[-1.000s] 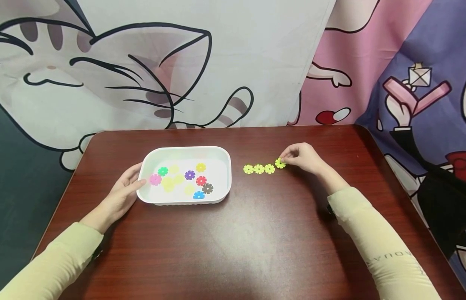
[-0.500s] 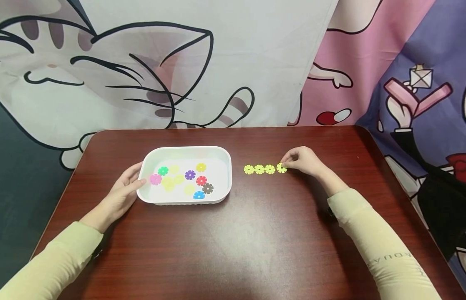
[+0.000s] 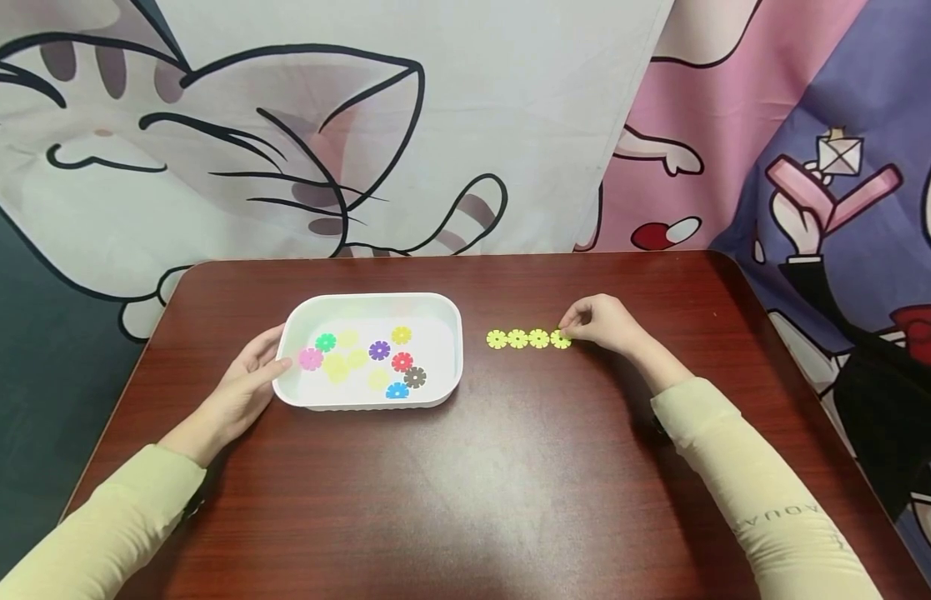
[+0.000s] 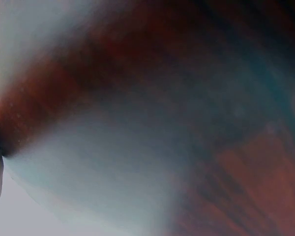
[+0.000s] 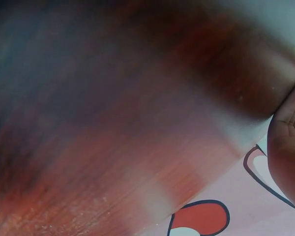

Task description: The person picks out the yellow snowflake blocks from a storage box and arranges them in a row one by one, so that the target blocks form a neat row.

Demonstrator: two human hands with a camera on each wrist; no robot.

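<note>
In the head view my left hand [image 3: 251, 371] grips the left end of a white plastic tray [image 3: 444, 385], thumb over the rim. Inside the tray lie several flower-shaped discs, among them a purple disc [image 3: 379, 350], a red disc [image 3: 402, 362] and a blue disc [image 3: 397, 390]. To the right of the tray, my right hand [image 3: 602, 321] pinches a yellow-green flower-shaped disc [image 3: 559, 340] at the right end of a row. Three matching discs [image 3: 518, 338] lie to its left, edge to edge. The wrist views are mostly blurred; part of the right hand shows at the right edge of its view.
Both hands work over a dark red-brown wooden table [image 3: 465, 500]. Behind its far edge hangs a white cloth with a cartoon cat [image 3: 285, 150], with pink and purple printed cloth to the right.
My right hand has brought the yellow-green disc down toward me, into line with the other three and up against the row's right end. My left hand and the tray have stayed put.
</note>
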